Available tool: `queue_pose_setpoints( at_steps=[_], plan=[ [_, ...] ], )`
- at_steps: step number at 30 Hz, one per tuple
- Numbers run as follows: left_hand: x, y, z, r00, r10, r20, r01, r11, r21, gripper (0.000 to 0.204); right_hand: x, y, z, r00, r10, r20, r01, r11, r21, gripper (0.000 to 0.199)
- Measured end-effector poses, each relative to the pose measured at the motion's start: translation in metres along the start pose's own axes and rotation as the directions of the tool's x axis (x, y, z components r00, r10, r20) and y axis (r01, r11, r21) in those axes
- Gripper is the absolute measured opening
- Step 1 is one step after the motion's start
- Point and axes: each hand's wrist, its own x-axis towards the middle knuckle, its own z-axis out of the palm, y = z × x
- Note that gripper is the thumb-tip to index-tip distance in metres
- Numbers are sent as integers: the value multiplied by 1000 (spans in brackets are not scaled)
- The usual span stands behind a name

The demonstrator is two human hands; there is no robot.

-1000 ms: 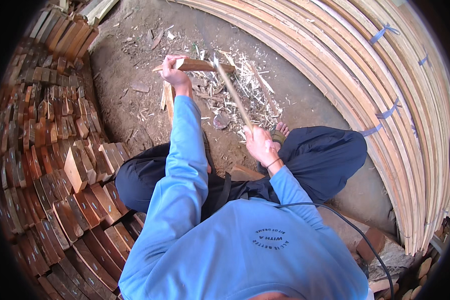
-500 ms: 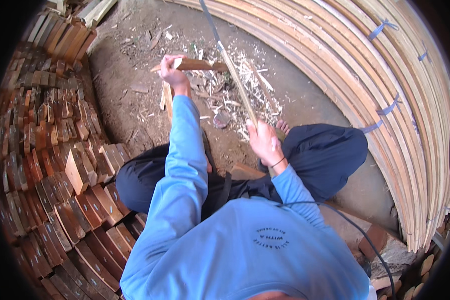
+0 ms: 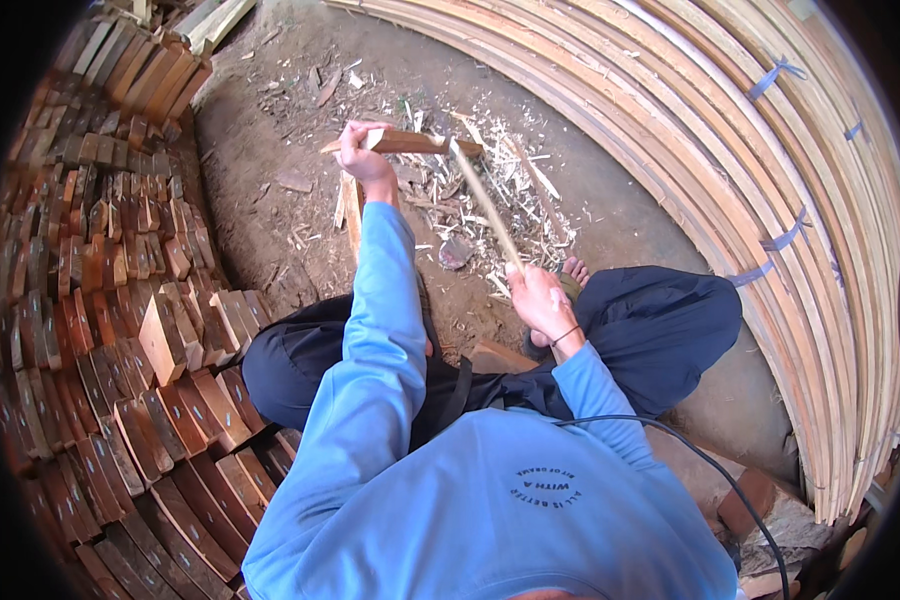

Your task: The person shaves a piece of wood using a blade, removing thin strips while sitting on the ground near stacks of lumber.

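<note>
dirt floor (image 3: 260,225), wood piece (image 3: 410,142) left-to-right

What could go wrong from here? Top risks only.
1. Slip: the bare left hand grips the wood piece near one end while the long-handled tool crosses near the other; a glancing stroke might reach the fingers.
2. Twist: only that hand visibly steadies the piece, so it might turn under a knock.
3. Foot: exposed toes sit beside the right hand; a dropped tool could hit them.
</note>
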Motion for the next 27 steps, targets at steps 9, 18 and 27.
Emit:
queue_pose_setpoints(
  at_steps=[9,18,27],
  plan=[
    [-1,-4,-6,1000,-21,6,21,999,-43,22,-1,5,2,990,-118,-80,119,993,13,37],
    [0,0,-2,999,-29,-14,28,999,-28,22,-4,3,2,997,-63,-50,62,998,-9,44],
    [-6,-3,-5,1000,31,-5,-31,995,95,21,-7,3,7,990,-85,-109,90,995,43,38]
  ],
)
